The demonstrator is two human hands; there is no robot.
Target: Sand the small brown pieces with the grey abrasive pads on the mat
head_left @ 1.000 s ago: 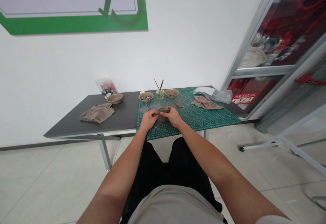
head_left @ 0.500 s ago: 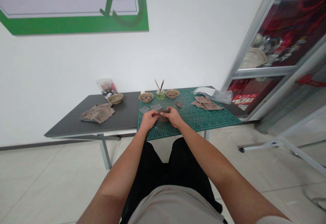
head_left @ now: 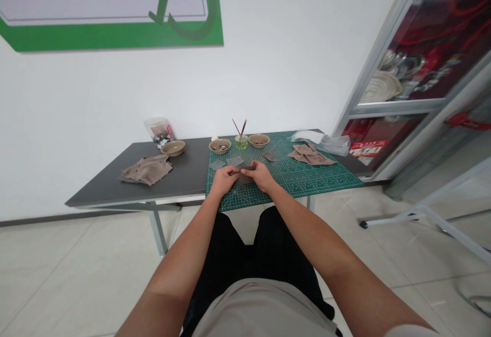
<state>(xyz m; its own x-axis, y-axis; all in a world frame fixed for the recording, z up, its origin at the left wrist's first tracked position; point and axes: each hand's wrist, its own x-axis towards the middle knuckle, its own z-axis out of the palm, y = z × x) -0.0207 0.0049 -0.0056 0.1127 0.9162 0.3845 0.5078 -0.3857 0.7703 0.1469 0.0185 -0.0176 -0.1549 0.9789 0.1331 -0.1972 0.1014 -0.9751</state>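
Note:
Between my two hands is a small brown piece of fabric [head_left: 246, 177], held just above the front part of the green cutting mat [head_left: 307, 176]. My left hand [head_left: 225, 179] pinches its left edge with closed fingertips. Thumb and fingers of my right hand [head_left: 262, 175] grip its upper right side. Small grey pieces [head_left: 235, 161] lie flat on the mat just beyond my hands, and a brownish one [head_left: 269, 156] rests farther right. Whether anything tiny sits in my fingertips is too small to tell.
Behind stand two bowls of small pieces [head_left: 220, 146] and a glass jar [head_left: 241, 142] with two thin sticks. Brown cloth [head_left: 310, 155] and a plastic bag [head_left: 330, 143] lie right. Left are a cloth pile [head_left: 148, 169], a bowl [head_left: 173, 148] and a clear tub [head_left: 159, 131].
Both hands keep nearly the same hold on the brown fabric. The whole view has shifted very slightly; nothing on the table has visibly moved.

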